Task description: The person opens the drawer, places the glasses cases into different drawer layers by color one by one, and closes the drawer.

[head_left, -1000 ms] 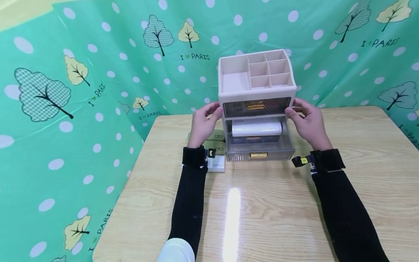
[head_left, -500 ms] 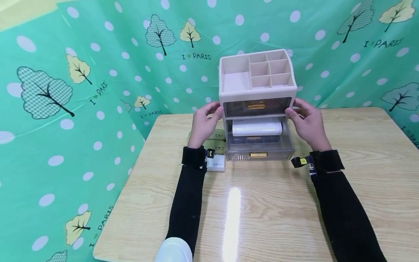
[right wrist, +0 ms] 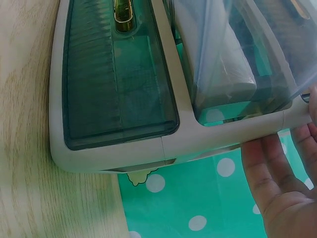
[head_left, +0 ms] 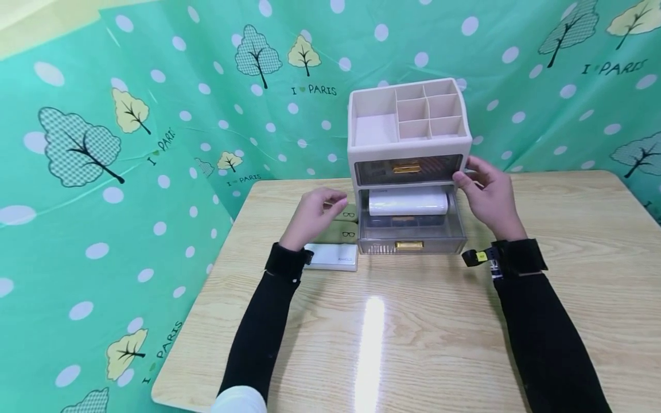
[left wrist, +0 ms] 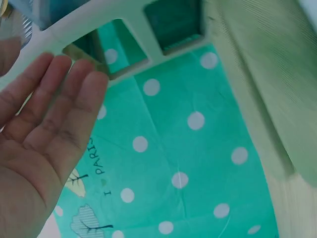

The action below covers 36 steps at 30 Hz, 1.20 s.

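A cream desktop organizer (head_left: 409,149) with a divided open top stands at the back of the table. Its upper smoky drawer (head_left: 382,171) is closed; the clear drawer (head_left: 441,245) below is pulled out, with a white rounded object (head_left: 408,202) inside. My right hand (head_left: 490,195) holds the organizer's right side, thumb at the front edge and fingers along the side, as the right wrist view shows too. My left hand (head_left: 315,215) is off the organizer's left side, fingers extended and holding nothing. It hovers over two green glasses cases (head_left: 338,232).
A white flat box (head_left: 333,257) lies in front of the glasses cases, beside the organizer. The wooden table (head_left: 423,332) reaches back to a green dotted cloth (head_left: 289,132) that hangs behind and on the left.
My left hand has let go of the organizer's left side and moved left and down, uncovering more of the glasses cases and white box. My right hand has kept its place.
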Each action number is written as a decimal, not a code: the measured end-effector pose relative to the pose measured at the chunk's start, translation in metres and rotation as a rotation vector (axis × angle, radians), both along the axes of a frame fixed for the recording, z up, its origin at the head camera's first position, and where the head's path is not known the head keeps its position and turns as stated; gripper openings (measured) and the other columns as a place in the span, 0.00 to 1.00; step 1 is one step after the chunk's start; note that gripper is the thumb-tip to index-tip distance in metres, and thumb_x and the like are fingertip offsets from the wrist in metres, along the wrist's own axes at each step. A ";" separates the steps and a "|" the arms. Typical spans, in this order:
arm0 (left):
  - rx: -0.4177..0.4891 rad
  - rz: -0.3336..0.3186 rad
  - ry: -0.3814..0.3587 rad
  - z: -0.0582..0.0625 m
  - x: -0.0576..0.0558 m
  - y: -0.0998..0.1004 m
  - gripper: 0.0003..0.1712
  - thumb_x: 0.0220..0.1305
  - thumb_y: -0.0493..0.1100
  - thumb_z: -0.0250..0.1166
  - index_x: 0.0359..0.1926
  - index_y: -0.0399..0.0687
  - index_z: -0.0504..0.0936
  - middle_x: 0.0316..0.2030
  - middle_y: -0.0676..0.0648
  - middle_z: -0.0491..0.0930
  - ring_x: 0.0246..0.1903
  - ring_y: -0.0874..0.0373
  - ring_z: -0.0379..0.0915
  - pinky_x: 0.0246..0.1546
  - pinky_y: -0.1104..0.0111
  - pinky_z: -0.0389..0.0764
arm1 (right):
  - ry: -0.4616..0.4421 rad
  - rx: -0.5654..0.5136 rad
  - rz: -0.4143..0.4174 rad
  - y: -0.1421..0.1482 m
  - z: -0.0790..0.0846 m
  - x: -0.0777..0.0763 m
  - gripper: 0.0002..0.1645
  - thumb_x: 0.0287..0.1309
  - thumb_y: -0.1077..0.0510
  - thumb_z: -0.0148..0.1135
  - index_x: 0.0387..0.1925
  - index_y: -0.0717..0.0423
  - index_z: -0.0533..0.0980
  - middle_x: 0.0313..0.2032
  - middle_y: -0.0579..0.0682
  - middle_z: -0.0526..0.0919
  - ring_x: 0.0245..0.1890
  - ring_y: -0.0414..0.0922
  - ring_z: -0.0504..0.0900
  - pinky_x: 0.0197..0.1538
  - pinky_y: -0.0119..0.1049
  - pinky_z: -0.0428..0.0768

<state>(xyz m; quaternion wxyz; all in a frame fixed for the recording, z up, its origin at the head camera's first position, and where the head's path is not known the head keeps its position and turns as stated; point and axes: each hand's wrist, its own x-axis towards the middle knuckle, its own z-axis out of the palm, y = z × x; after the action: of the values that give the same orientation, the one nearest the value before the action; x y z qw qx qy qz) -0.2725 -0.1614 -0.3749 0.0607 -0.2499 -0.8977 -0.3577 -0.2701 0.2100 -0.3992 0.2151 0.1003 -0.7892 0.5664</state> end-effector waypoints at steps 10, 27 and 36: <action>-0.276 -0.129 -0.041 -0.017 0.021 -0.031 0.14 0.69 0.40 0.70 0.50 0.35 0.86 0.48 0.41 0.86 0.49 0.48 0.82 0.55 0.56 0.83 | -0.021 -0.001 -0.017 0.002 -0.001 -0.003 0.26 0.70 0.53 0.65 0.67 0.50 0.76 0.60 0.51 0.82 0.47 0.35 0.82 0.48 0.21 0.79; -0.513 -0.156 -0.087 -0.054 0.031 -0.056 0.36 0.51 0.49 0.83 0.61 0.46 0.84 0.56 0.45 0.81 0.57 0.52 0.74 0.60 0.61 0.78 | -0.009 0.012 -0.016 0.000 0.000 -0.004 0.25 0.71 0.54 0.64 0.66 0.52 0.77 0.59 0.53 0.82 0.46 0.34 0.82 0.46 0.22 0.79; -0.533 -0.146 -0.053 -0.058 0.032 -0.053 0.37 0.47 0.49 0.85 0.59 0.45 0.84 0.53 0.47 0.79 0.54 0.53 0.71 0.58 0.62 0.76 | -0.003 -0.017 0.004 -0.001 0.000 -0.004 0.26 0.69 0.55 0.66 0.66 0.53 0.77 0.58 0.51 0.83 0.46 0.36 0.83 0.46 0.22 0.81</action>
<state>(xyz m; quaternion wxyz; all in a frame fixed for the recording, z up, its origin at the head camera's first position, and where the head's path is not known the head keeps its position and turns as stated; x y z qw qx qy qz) -0.2408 -0.2145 -0.4325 -0.0565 -0.3116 -0.9411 -0.1186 -0.2742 0.2094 -0.3994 0.2139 0.0991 -0.7844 0.5737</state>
